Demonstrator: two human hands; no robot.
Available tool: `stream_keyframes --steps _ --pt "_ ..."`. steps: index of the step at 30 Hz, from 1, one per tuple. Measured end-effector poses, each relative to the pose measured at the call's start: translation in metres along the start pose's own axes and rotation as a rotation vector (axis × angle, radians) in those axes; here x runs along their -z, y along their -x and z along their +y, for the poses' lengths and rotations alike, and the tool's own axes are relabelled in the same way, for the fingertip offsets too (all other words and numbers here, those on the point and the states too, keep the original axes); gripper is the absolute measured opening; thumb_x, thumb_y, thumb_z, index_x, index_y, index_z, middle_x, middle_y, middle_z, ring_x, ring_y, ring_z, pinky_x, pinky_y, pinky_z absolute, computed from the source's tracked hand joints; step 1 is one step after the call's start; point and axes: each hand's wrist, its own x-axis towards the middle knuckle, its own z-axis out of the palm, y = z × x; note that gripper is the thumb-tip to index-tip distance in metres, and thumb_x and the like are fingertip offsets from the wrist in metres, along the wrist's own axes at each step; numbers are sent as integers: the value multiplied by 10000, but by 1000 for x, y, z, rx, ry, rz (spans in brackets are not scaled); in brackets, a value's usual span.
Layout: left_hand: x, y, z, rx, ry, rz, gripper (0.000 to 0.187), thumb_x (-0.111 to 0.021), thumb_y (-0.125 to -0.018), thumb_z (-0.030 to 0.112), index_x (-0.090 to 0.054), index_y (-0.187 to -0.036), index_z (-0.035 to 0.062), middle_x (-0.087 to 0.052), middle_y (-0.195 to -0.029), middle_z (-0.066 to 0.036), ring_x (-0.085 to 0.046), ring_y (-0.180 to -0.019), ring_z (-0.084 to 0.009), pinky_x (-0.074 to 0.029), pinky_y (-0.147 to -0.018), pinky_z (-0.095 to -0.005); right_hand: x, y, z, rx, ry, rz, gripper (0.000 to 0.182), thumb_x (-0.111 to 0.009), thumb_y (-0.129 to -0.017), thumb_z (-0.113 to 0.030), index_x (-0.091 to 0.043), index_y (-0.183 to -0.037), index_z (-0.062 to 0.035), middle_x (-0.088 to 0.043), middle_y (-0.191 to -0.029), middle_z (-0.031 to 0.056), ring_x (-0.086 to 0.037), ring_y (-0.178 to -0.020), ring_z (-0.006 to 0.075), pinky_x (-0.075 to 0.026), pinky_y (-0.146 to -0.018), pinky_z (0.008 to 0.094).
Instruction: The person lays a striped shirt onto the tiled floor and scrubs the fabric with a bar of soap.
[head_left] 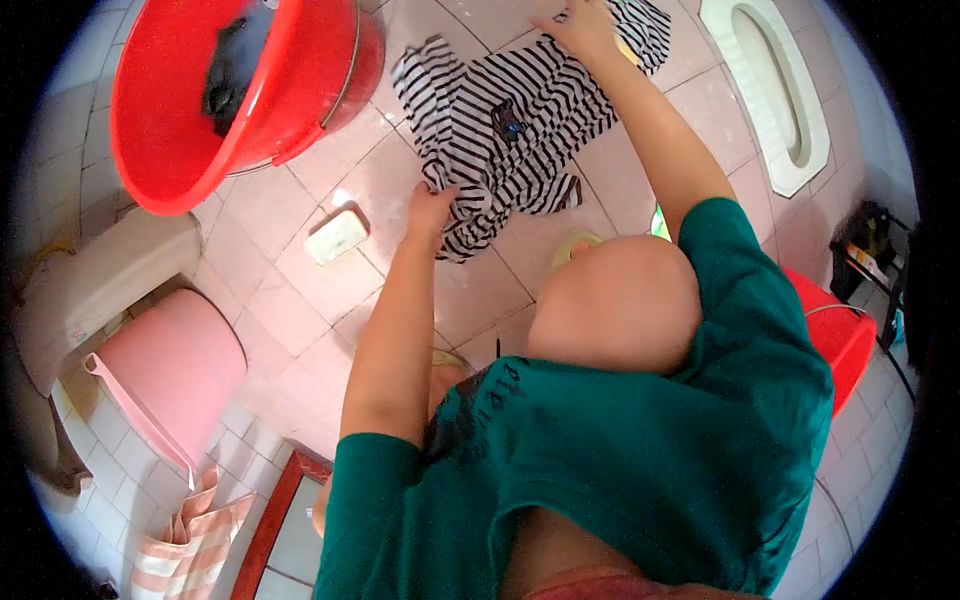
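A black-and-white striped garment (pixel 540 90) with a dark printed patch lies spread and partly crumpled on the pink tiled floor. My left hand (pixel 432 212) pinches its near left edge between closed fingers. At the garment's far right part is my right hand (pixel 582 30), its fingers partly spread over the cloth near the top edge of the view; whether it grips any cloth is unclear. A pale bar of soap (pixel 338 237) rests on the floor to the left of my left hand.
A big red bucket (pixel 300 90) with dark contents stands at upper left, a pink bucket (pixel 185 365) at lower left. The squat toilet (pixel 775 90) is at upper right. Another red container (pixel 840 350) sits at right. A checked cloth (pixel 190 540) appears at lower left.
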Motion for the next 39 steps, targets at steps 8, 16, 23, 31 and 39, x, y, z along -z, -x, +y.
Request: stream_keyframes --steps 8,16,23,31,39 --pt "-14 7 -12 -35 -268 57 454 -705 -778 183 -518 -1139 -19 -636 -1008 -104 -625 -869 -205 -514 -722 -332 -18 72 80 32 380 -47 477 -553 -857 -426 -420 -1314 -389 -518 -1135 122 -512 -972 314 -418 -811 468" --pt "13 10 -28 -26 -244 84 275 -617 -851 183 -602 -1013 -40 -654 -898 -104 -611 -763 -167 -490 -677 -313 -2 47 4 -265 140 92 278 -500 -887 -302 -603 -1116 -183 -543 -983 221 -529 -833 399 -443 -751 496" --pt "9 30 -53 -153 -680 -120 273 -598 -851 231 -624 -945 -24 -640 -791 -120 -579 -708 -207 -461 -668 -317 -48 176 -119 904 -495 -209 128 -545 -753 -204 -597 -852 -142 -594 -872 73 -592 -865 234 -440 -847 430" --pt "20 39 -59 -217 -562 -54 272 -568 -844 222 -586 -873 -48 -618 -800 -243 -591 -790 -407 -458 -683 -442 -27 12 -16 166 -27 -43 278 -495 -881 -312 -604 -1106 -189 -540 -1055 208 -528 -878 388 -441 -754 496" --pt "21 36 -65 -163 -634 -41 355 -544 -878 296 -579 -852 -57 -611 -805 -265 -585 -782 -425 -449 -691 -459 -72 168 -142 806 -387 -624 236 -548 -754 -210 -580 -971 -122 -586 -1030 135 -569 -931 278 -450 -847 374"
